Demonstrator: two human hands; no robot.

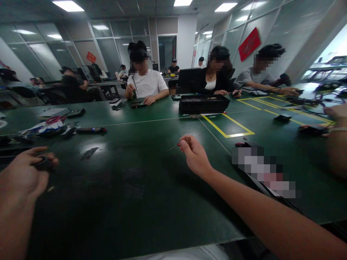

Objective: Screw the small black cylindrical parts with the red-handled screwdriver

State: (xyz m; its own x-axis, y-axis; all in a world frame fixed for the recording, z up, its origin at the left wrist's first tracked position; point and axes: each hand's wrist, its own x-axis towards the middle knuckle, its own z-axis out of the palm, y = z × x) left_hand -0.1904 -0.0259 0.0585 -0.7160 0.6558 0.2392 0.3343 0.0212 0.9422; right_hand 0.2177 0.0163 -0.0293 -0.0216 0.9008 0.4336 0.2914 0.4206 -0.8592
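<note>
I can see the right hand (196, 154) out over the middle of the green bench (108, 202), its fingers pinching a thin-shafted tool (172, 148) – the tip points off to the left. The left hand (25, 173), over by the left edge of the view, is curled round a dark piece (43, 164), too blurred to name. Across the bench, a worker in a white shirt (151, 85) sits beside a long black box (203, 106), just behind a yellow tape outline (240, 136).
</note>
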